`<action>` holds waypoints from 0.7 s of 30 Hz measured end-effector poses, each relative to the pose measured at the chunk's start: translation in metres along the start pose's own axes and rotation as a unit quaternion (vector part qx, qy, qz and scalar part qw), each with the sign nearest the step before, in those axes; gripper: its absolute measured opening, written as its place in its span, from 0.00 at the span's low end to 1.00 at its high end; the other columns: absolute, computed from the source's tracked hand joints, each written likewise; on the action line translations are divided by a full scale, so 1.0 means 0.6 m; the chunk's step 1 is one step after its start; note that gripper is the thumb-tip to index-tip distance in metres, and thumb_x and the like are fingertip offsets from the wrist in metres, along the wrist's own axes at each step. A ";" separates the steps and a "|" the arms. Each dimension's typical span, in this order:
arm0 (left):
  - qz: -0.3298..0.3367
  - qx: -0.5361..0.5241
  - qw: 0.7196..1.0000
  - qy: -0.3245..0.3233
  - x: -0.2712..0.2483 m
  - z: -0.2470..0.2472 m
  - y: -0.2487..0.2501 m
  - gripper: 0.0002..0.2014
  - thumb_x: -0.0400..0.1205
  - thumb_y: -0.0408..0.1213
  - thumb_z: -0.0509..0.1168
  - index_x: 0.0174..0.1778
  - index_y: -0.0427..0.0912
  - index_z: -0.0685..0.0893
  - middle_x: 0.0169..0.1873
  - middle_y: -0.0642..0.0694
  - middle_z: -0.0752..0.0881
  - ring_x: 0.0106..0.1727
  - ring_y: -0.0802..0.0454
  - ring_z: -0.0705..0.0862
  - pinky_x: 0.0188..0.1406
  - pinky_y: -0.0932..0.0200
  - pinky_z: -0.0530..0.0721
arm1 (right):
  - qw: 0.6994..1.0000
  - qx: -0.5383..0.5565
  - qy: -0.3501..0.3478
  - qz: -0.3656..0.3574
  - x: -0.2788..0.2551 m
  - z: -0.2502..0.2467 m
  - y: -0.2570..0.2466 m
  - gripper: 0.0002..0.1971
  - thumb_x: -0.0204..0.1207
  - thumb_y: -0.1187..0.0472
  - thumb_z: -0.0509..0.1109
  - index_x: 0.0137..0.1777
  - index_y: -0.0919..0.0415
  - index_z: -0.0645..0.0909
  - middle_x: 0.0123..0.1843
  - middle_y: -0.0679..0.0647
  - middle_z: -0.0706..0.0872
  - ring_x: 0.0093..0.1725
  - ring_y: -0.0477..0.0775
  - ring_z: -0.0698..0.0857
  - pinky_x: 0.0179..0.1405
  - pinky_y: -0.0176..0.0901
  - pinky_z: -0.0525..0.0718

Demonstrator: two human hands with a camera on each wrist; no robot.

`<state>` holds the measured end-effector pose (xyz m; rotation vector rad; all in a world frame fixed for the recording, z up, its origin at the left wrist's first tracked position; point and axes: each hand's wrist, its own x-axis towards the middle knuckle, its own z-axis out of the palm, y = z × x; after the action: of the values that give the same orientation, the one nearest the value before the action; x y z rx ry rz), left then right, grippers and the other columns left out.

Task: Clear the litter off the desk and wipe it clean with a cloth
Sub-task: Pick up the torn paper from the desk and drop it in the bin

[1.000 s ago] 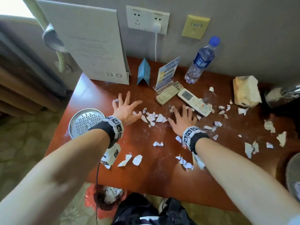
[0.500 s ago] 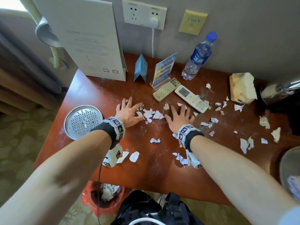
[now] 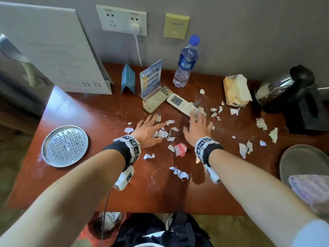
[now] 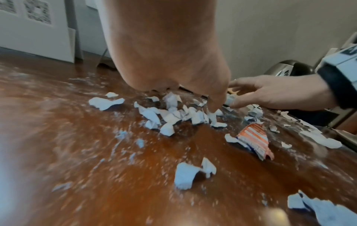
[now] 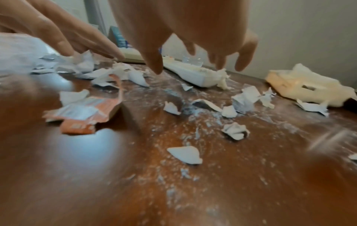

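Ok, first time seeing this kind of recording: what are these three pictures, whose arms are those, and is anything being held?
No machine here: a person wears a camera on the head and one on each wrist. The head view looks down on a wooden desk. The wrist views look along each hand. The left hand rests spread on a heap of paper scraps; the right hand hovers open near a white remote. Neither has a grip on anything. A red wrapper, a water bottle and a metal tray also lie there.
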<state>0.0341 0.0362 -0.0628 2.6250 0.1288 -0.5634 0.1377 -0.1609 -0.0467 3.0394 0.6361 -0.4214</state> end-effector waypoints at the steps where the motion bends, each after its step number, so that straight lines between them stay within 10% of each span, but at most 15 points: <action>1: 0.004 0.004 1.000 0.003 0.008 -0.003 0.005 0.34 0.84 0.53 0.62 0.85 0.64 0.56 0.87 0.47 0.40 0.87 0.47 0.38 0.85 0.41 0.39 | 1.000 -0.003 -0.007 0.030 0.005 0.000 0.007 0.35 0.83 0.45 0.59 0.85 0.55 0.49 0.86 0.62 0.50 0.84 0.63 0.52 0.78 0.66 0.55; 21: 0.001 0.045 0.999 -0.021 0.062 -0.060 0.027 0.33 0.86 0.53 0.59 0.86 0.61 0.53 0.87 0.43 0.43 0.87 0.46 0.35 0.85 0.40 0.38 | 0.993 0.082 -0.021 -0.080 0.030 0.001 -0.006 0.25 0.84 0.52 0.62 0.78 0.60 0.67 0.72 0.58 0.76 0.71 0.60 0.72 0.71 0.53 0.69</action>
<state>0.0840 0.0379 -0.0424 2.6985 0.0900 -0.6376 0.1521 -0.1502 -0.0518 3.1337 0.8904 -0.5674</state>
